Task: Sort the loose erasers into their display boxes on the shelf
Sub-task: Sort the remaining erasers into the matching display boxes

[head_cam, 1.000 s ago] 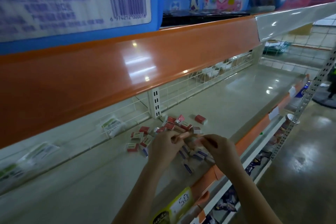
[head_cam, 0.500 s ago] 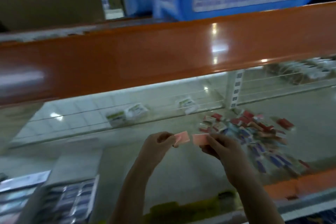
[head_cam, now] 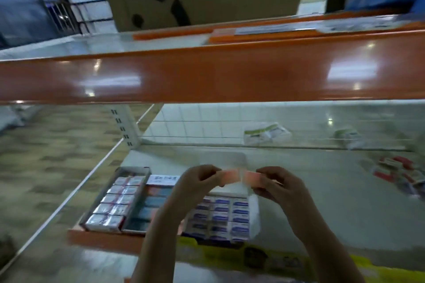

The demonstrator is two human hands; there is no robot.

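My left hand [head_cam: 195, 181] pinches one pink eraser [head_cam: 230, 176] and my right hand [head_cam: 274, 185] pinches another pink eraser [head_cam: 251, 177]; both grips are narrow, and the two pieces almost meet between the hands. Under my hands, at about 7 o'clock, stand the display boxes on the shelf [head_cam: 333, 202]: the left box [head_cam: 115, 204], the middle box [head_cam: 153, 202] and the blue-label box [head_cam: 225, 216]. At 3 o'clock, well apart, lies the loose pile of erasers [head_cam: 397, 172]. Farther, at 1 o'clock, white packets [head_cam: 264, 132] lie behind the wire grid [head_cam: 207, 126].
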